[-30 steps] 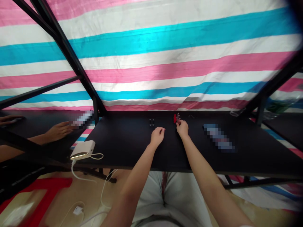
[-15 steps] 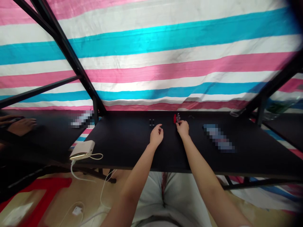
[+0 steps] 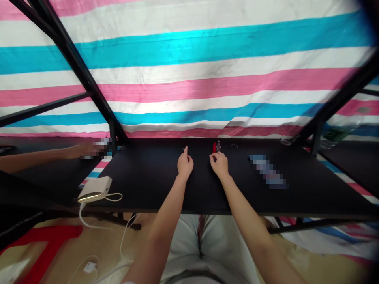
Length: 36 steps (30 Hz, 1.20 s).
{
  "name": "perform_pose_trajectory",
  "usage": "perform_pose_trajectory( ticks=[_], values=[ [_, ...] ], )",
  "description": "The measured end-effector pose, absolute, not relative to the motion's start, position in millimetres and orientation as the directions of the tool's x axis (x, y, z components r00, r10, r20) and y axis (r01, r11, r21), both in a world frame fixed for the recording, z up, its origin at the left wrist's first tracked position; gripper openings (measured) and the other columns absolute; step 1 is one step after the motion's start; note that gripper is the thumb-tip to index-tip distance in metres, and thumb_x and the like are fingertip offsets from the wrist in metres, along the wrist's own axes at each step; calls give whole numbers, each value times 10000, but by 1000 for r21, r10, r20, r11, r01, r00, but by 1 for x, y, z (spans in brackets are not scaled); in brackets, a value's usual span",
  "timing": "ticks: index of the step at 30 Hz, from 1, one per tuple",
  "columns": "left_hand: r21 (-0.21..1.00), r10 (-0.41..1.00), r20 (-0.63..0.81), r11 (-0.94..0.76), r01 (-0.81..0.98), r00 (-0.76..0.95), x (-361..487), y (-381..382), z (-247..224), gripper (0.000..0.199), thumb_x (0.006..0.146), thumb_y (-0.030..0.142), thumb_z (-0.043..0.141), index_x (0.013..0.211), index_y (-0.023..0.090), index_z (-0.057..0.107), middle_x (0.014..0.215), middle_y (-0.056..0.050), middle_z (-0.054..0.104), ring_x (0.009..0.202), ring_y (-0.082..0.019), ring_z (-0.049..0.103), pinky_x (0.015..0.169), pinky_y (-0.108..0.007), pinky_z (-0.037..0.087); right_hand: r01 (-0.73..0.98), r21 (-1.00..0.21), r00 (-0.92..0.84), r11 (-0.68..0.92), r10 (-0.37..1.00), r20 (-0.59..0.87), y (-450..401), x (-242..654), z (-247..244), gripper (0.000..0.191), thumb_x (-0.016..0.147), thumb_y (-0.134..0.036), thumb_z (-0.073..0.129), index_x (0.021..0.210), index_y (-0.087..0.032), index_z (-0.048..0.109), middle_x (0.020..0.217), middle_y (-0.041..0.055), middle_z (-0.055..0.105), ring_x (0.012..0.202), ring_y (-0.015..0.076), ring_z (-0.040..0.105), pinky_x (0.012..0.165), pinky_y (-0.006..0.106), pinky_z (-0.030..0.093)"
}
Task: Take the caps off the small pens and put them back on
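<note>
On the black table (image 3: 154, 185), my left hand (image 3: 185, 165) lies with its index finger stretched forward. The fingertip is at some small dark pieces (image 3: 183, 150), which it partly hides. To the right, my right hand (image 3: 219, 164) rests just in front of a small red object (image 3: 214, 147) and a cluster of small grey pieces (image 3: 218, 146). Its thumb and fingers are curved and apart, and I see nothing held in them. A few tiny bits (image 3: 234, 145) lie beyond it to the right; their kind is too small to tell.
A blurred-out phone-like item (image 3: 268, 171) lies at the right. At the left front edge sits a white box (image 3: 96, 188) with a cable. Black frame posts (image 3: 111, 114) flank the table before a striped sheet (image 3: 189, 86). Another person's arm (image 3: 44, 156) reaches over the neighbouring table.
My left hand has moved forward, its index finger now over the dark pieces. My right hand has drawn slightly back from the red object. At left, the other person's arm has reached toward a blurred item.
</note>
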<state>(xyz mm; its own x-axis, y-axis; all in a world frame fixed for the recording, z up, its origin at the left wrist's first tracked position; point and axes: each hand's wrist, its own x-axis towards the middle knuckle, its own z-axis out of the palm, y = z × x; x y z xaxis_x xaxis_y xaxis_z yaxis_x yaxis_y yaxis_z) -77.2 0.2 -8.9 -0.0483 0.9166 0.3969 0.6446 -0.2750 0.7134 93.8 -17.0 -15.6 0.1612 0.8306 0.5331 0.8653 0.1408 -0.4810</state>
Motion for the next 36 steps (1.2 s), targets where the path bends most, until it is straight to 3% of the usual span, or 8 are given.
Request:
perform_pose_trajectory(
  ticks=[4,7,9,13,19,27,36],
  values=[
    [690,908,416,-276,670,-55,-78,0,-6,467,796,176,410,1261,210,413,878,-80,574,864,-191,536,771,-293,414,852,-489,124,188,835,536,-18,92,-16,232,811,-307,412,728,-185,591,743,56,560,756,183,479,702,296,358],
    [731,884,456,-305,611,-104,-78,0,-4,320,815,233,412,1100,183,549,876,-81,585,849,-176,545,787,-294,412,837,-506,116,210,834,539,-18,93,-16,239,816,-308,407,724,-186,591,736,55,558,749,181,485,710,297,371],
    [812,890,428,-302,499,-156,-76,0,-3,261,802,287,453,992,170,587,832,-68,596,775,-151,559,746,-277,426,820,-518,102,242,830,549,-19,92,-15,249,822,-313,399,732,-185,592,733,55,557,747,179,489,718,298,379],
    [974,965,211,-193,119,-157,-70,-5,-1,292,751,385,520,911,146,568,761,-49,610,617,-102,550,566,-221,423,751,-552,23,362,821,571,-23,85,-8,262,844,-342,377,842,-183,585,775,50,569,742,165,506,727,288,394],
    [973,998,63,-63,-222,-6,-65,-14,-1,364,690,430,578,902,136,550,768,-44,619,479,-40,463,441,-180,335,653,-587,-118,479,829,546,-27,73,-1,296,877,-341,307,865,-193,563,795,46,577,742,153,529,702,262,403],
    [964,987,60,-18,-265,151,-63,-19,-1,336,640,400,632,818,125,556,758,-44,611,480,-34,452,435,-182,320,676,-595,-91,435,850,518,-30,73,-3,347,890,-347,262,794,-193,557,740,41,566,709,145,524,680,249,400],
    [959,995,66,-42,-281,78,-62,-21,-2,313,637,405,638,763,133,548,687,-6,575,460,-29,438,425,-175,308,691,-540,-115,481,810,574,-29,71,-4,343,890,-330,271,808,-182,569,752,51,575,727,151,531,705,257,400]
  ],
)
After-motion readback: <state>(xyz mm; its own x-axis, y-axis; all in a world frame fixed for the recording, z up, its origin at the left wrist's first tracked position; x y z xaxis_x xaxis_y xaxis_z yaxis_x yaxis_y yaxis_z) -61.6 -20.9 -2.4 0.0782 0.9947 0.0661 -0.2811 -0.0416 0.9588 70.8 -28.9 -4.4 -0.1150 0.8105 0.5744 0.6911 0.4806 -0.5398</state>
